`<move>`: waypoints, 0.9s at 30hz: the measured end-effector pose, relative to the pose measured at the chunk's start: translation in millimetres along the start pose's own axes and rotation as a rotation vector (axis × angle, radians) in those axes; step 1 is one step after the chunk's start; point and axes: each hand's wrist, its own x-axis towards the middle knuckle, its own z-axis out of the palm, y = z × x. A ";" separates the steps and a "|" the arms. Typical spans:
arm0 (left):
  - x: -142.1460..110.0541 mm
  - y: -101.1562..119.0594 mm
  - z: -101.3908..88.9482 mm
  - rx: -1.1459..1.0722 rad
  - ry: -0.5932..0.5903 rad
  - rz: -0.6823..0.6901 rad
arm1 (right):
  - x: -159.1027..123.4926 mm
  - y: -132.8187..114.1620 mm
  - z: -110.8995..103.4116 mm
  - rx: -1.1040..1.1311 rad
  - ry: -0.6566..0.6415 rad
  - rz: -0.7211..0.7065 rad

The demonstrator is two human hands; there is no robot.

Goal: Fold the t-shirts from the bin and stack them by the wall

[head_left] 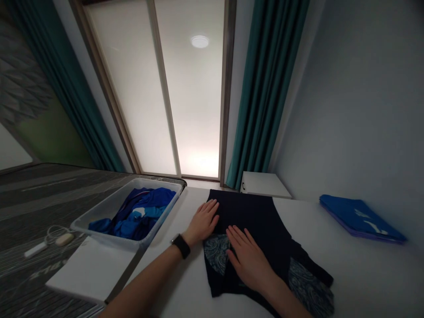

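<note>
A dark navy garment [251, 207] with grey-blue paisley panels lies spread on the white table; whether it is a shirt or shorts I cannot tell. My left hand [202, 221], with a black watch on its wrist, rests flat on its left edge, fingers stretched out. Lower and to the right, my right hand [247, 256] lies flat across the cloth beside the left paisley panel [217, 252], fingers extended. Neither hand grips anything. My right forearm hides part of the garment's near side.
Left of the garment stands a clear plastic bin [142, 244] with crumpled blue clothes [135, 214]. Folded blue clothing [359, 216] is stacked on the white table [361, 274] at the right. A white cabinet [265, 184] stands beyond the far edge, and a white charger [36, 249] lies far left.
</note>
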 end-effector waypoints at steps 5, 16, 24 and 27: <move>-32.0 41.8 -12.6 -0.046 -0.185 0.209 | -25.6 46.0 3.1 -0.084 -0.005 0.133; -46.5 54.6 -11.7 -0.041 -0.365 0.180 | -38.5 59.6 11.7 -0.121 -0.011 0.150; -47.8 54.2 -15.6 -0.054 -0.384 0.151 | -44.8 60.5 13.4 -0.125 0.000 0.171; -49.1 54.8 -14.4 -0.067 -0.386 0.141 | -45.6 58.7 11.8 -0.122 -0.012 0.183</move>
